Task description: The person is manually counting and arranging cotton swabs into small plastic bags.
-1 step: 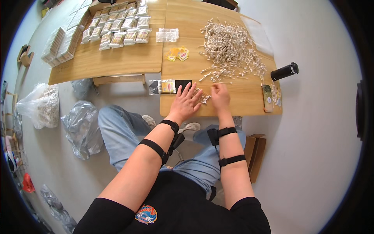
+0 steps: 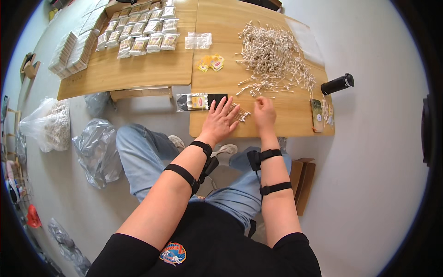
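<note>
My left hand lies flat with its fingers spread over a small row of cotton swabs, whose tips stick out to its right. Its fingertips reach a black piece at the mouth of a clear bag. Inside that bag sit a yellow card and packed swabs. My right hand is closed just right of the row, apart from it. Whatever its curled fingers hold, if anything, is hidden. Beyond it spreads a large loose heap of cotton swabs.
Yellow cards and flat clear bags lie ahead. Filled swab packs stand in rows at far left, beside stacked white packs. A phone and a black bottle are at the right edge.
My right hand has shifted slightly to the right, away from the row of swabs. The left hand stays in place.
</note>
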The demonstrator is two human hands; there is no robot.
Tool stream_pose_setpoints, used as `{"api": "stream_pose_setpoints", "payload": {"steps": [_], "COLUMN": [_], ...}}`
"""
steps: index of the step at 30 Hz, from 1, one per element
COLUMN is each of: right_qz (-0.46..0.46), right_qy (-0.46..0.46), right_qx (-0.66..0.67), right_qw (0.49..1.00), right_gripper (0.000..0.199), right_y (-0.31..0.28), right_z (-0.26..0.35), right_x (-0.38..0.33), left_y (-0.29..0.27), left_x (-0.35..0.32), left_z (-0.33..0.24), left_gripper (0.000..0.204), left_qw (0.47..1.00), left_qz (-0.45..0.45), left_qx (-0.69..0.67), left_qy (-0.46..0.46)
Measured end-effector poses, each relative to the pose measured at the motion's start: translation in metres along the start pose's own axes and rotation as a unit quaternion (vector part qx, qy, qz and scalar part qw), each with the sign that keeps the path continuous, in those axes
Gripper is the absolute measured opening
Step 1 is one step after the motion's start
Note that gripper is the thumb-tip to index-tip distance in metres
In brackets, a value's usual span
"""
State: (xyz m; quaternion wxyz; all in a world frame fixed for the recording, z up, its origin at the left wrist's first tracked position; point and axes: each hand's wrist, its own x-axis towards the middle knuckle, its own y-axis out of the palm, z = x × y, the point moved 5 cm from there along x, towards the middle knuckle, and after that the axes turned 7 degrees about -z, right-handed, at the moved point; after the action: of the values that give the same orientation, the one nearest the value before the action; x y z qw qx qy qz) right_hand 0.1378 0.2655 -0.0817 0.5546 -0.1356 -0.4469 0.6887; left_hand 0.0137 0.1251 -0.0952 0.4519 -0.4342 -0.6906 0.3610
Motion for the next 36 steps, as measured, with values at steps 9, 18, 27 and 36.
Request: {"api": "stream_pose_setpoints", "payload": {"steps": [9, 18, 27, 36], "right_qz": [-0.019, 0.025, -0.056, -0.003], "right_qy": [-0.026, -0.032, -0.066, 0.046], "right_qx": [-0.079, 0.023, -0.094, 0.061], "right_qw": [0.996, 0.999, 0.992, 0.997], "right_gripper": [0.011, 0.015, 0.015, 0.015], "right_y": [-0.005, -0.003, -0.015, -0.008], "right_z": [-0.023, -0.006, -0.060, -0.050], "right_x": [0.007, -0.003, 0.032, 0.026], "left_y": [-0.002, -0.001, 0.001, 0.000], "left_x": [0.000, -0.001, 0.000, -0.001], "left_z": [-0.001, 0.002, 0.000, -0.001], "left_gripper": [0.057, 0.063, 0.065, 0.066], "left_qw": [1.000, 1.000, 1.000, 1.000], "left_qz": [0.016, -0.001, 0.011, 0.010], "left_qx": [0.002, -0.010, -0.006, -0.008], "left_qy": [0.003, -0.002, -0.005, -0.001]}}
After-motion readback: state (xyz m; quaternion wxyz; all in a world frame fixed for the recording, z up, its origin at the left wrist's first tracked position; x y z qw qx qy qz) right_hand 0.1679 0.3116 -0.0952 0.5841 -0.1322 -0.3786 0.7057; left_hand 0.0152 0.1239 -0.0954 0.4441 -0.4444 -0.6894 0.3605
